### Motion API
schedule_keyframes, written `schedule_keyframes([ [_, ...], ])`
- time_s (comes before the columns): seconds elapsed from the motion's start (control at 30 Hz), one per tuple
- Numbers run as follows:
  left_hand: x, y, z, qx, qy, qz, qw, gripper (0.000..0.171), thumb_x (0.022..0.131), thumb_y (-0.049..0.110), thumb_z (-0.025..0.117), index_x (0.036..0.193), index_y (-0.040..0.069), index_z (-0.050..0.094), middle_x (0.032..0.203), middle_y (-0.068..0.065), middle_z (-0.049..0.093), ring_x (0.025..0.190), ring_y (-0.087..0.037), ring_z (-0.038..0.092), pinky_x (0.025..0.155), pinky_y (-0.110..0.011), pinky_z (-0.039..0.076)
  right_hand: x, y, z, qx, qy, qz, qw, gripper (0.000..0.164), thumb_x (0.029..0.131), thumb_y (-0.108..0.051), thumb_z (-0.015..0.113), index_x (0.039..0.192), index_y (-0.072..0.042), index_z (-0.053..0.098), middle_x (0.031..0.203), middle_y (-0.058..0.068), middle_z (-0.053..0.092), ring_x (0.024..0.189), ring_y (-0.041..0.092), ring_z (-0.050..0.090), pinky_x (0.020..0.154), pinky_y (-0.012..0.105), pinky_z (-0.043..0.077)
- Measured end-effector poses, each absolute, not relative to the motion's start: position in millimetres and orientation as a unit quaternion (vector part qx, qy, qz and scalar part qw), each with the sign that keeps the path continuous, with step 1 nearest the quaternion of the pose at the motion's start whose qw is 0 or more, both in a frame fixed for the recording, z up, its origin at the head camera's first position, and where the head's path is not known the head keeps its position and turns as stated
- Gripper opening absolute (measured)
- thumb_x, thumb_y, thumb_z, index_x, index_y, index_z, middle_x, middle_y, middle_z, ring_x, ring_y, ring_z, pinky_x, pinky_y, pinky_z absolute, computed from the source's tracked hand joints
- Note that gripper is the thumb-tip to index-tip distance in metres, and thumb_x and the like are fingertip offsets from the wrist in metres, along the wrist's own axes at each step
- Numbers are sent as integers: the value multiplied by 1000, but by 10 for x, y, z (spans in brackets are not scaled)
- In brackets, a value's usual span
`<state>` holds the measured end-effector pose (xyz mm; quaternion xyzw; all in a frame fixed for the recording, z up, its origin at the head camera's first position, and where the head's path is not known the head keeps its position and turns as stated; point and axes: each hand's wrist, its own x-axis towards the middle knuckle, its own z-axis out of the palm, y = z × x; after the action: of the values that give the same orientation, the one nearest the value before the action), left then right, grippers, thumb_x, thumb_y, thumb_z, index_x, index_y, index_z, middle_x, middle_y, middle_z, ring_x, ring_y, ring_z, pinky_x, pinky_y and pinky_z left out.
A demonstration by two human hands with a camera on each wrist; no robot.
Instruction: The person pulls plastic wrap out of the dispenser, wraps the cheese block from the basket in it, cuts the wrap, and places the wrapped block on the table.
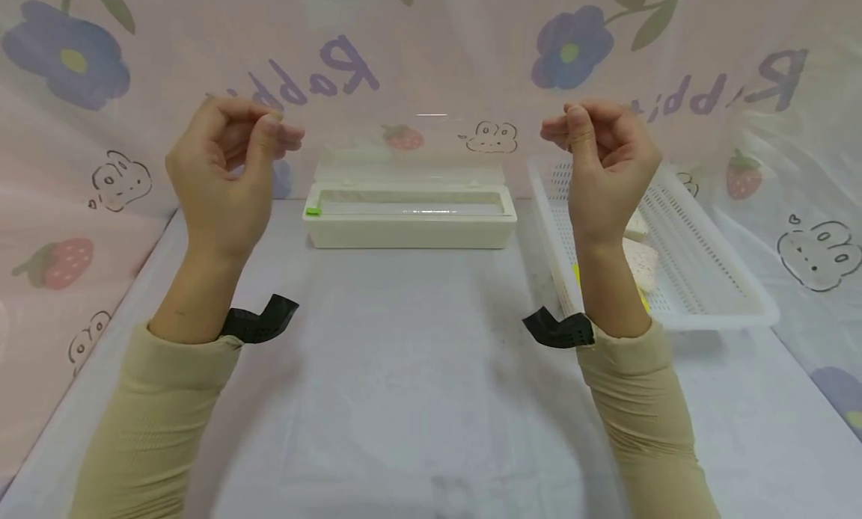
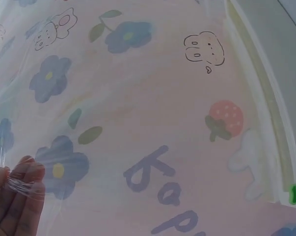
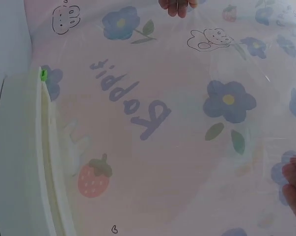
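Both hands are raised above the table, well apart. My left hand (image 1: 222, 160) pinches one side of a clear sheet of cling film (image 1: 431, 115), which wrinkles over its fingers (image 2: 27, 196) in the left wrist view. Opposite it, my right hand (image 1: 613, 164) pinches the other side between thumb and fingers. The film stretches between the hands, transparent enough that the printed backdrop shows through. Behind and below the hands stands a white cling film dispenser box (image 1: 411, 233), its lid (image 1: 411, 167) raised. A green slider (image 1: 313, 212) sits at its left end.
A white perforated basket (image 1: 730, 321) stands at the right, partly behind my right forearm. Inside lie pale speckled blocks (image 1: 641, 265) and something yellow (image 1: 577, 272). A printed cloth (image 1: 444, 25) hangs behind the white-covered table (image 1: 397, 369).
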<state>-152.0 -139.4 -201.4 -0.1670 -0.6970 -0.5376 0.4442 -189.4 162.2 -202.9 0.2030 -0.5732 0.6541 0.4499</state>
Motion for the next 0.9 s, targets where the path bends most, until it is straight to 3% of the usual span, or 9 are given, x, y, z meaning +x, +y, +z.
schedule_keyframes([
  [0.27, -1413, -1430, -2102, -187, -715, -506, 444, 15, 92, 7, 61, 94, -8, 65, 82, 12, 68, 76, -5, 69, 71, -16, 55, -1771, 1661, -2125, 195, -592, 642, 447, 5, 88, -4, 67, 85, -7, 71, 76, 9, 73, 70, 23, 71, 65, 27, 58],
  [0.5, -1332, -1481, -2161, -203, -725, -486, 443, 13, 90, 3, 63, 93, -10, 65, 83, 1, 72, 78, -1, 69, 71, -14, 54, -1668, 1745, -2213, 217, -585, 659, 420, 9, 85, 3, 67, 89, 11, 68, 78, 11, 74, 68, 21, 71, 64, 27, 58],
  [0.9, -1228, -1536, -2291, -217, -735, -512, 389, 10, 87, -4, 64, 92, -12, 66, 82, 16, 69, 73, -2, 69, 64, -14, 54, -1568, 1918, -2359, 297, -598, 664, 335, 12, 85, 11, 63, 90, 21, 63, 79, 13, 73, 65, 22, 71, 61, 30, 59],
])
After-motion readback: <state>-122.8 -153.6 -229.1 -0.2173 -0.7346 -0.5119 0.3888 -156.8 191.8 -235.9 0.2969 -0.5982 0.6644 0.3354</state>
